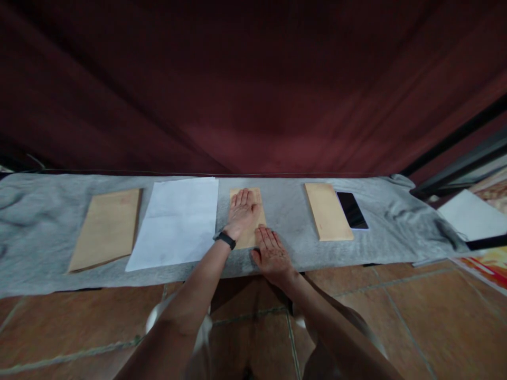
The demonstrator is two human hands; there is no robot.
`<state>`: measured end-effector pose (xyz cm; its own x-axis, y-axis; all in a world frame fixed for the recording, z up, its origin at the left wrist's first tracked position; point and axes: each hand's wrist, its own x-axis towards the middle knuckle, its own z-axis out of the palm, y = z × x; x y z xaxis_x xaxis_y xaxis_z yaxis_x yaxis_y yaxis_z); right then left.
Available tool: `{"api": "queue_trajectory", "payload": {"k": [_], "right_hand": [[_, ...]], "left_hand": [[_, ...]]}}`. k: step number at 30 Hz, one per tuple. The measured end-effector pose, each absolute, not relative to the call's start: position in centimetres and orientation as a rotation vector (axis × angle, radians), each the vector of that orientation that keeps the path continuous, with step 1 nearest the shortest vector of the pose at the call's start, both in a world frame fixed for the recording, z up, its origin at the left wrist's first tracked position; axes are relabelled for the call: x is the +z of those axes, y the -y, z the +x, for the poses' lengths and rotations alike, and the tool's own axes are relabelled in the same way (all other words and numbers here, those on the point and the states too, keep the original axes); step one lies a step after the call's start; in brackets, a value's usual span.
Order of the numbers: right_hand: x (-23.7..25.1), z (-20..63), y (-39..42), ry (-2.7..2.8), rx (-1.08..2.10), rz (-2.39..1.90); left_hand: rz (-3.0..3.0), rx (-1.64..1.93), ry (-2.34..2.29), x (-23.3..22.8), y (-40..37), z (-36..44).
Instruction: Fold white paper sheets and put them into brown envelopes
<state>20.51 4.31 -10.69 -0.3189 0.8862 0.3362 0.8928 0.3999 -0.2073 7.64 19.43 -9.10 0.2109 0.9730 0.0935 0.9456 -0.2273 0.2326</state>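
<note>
**Two hands flat on a brown envelope**

Left hand [242, 210], fingers spread, presses the small envelope [253, 224] on the grey cloth [285, 232]; right hand [272, 254] lies open, palm down, at its near right corner. To the left, white paper [176, 224] and a large envelope [106, 229]; to the right, another envelope [328, 211] touching a phone [351, 210]
</note>
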Motion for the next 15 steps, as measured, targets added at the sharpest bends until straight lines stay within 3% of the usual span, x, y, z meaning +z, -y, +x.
{"api": "queue_trajectory", "payload": {"k": [15], "right_hand": [[-7.6, 21.6, -7.3, 1.763, 0.586, -1.893]], "left_hand": [[2.198, 0.528, -2.008, -9.2, -16.8, 6.2]]}}
